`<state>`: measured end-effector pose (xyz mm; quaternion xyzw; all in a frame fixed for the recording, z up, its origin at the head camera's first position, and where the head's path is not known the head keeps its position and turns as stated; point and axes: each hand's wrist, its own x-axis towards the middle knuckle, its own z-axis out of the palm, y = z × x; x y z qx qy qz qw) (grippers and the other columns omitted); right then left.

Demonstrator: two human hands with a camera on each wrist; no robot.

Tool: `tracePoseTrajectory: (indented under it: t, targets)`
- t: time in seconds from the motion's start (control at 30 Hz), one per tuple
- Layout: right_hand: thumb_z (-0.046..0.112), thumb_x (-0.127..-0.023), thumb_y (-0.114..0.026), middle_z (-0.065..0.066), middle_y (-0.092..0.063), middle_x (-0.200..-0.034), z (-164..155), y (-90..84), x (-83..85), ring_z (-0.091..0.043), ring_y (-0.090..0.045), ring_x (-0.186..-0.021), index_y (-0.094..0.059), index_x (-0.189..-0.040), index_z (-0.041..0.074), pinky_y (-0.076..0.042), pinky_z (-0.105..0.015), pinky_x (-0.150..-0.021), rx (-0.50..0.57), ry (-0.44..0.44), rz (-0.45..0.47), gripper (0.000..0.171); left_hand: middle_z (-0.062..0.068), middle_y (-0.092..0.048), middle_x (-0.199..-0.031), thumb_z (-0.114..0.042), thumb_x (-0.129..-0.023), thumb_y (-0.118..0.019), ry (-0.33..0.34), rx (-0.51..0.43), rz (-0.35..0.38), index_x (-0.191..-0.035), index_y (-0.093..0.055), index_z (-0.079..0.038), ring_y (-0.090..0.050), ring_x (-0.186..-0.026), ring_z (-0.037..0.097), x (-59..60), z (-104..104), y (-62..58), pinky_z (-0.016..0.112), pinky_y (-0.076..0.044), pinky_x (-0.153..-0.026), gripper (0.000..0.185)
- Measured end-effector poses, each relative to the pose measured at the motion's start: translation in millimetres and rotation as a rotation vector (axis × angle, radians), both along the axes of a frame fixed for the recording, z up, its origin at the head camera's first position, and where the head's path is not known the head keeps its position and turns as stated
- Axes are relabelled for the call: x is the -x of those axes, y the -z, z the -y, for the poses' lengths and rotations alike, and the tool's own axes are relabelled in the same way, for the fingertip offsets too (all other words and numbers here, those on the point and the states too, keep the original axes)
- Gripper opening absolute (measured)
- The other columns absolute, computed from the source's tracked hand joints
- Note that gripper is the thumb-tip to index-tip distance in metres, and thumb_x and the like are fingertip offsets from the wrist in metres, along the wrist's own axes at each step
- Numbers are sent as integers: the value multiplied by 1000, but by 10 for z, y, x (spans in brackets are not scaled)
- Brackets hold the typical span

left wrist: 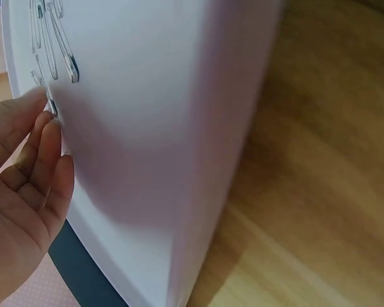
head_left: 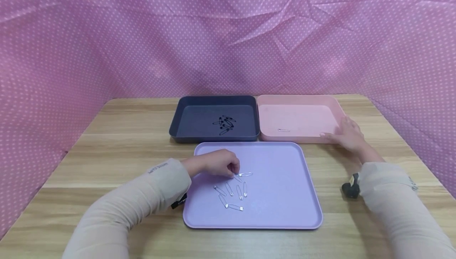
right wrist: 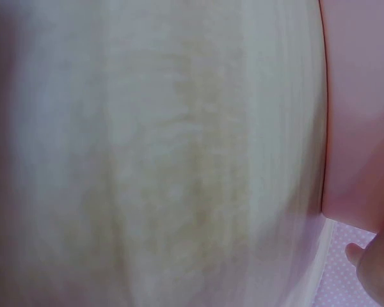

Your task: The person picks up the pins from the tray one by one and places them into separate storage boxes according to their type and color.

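Note:
On the lilac tray (head_left: 278, 188) lie several silver safety pins (head_left: 229, 189), loosely spread over its left half. My left hand (head_left: 219, 163) is low over them, and its thumb and fingertips pinch one safety pin (left wrist: 52, 103) by its end. Another pin (head_left: 246, 174) lies just right of those fingertips. My right hand (head_left: 350, 135) rests at the near right corner of the pink tray (head_left: 295, 138), thumb along the front wall and fingers by the right side. A single silver safety pin (head_left: 283, 130) lies inside that tray near the front. The right wrist view catches only part of the hand (right wrist: 379, 265).
Behind the lilac tray, a dark grey tray (head_left: 194, 118) stands side by side with the pink one. Several black safety pins (head_left: 227, 123) are heaped in it. All the trays stand on a wooden table (head_left: 117, 152), with a pink dotted cloth (head_left: 228, 53) hanging behind and beside it.

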<state>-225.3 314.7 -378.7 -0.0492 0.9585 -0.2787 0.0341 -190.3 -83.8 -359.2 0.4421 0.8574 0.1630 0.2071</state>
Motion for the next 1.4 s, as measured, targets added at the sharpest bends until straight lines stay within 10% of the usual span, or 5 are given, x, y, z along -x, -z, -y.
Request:
tracePoseTrajectory:
  t: [0.87,1.4]
  targets:
    - [49,-78,-55,-34,14,-132,19,-35,-27,-47,14,-120,11,-128,-15,6,-59,-92,31,20,-3,105,-8,-51,-66,-2,-76,-61,5,19,-6,-70,-57,-13,-46,-66,6,14,-18,-57,19,-39,-64,13]
    - [49,-79,-54,-34,15,-132,20,-33,-36,-47,14,-120,11,-128,-15,6,-58,-92,24,10,-2,103,-5,-50,-70,-3,-80,-57,-33,-94,-85,-74,-55,-11,-45,-68,7,247,-262,-223,20,-39,-64,10]
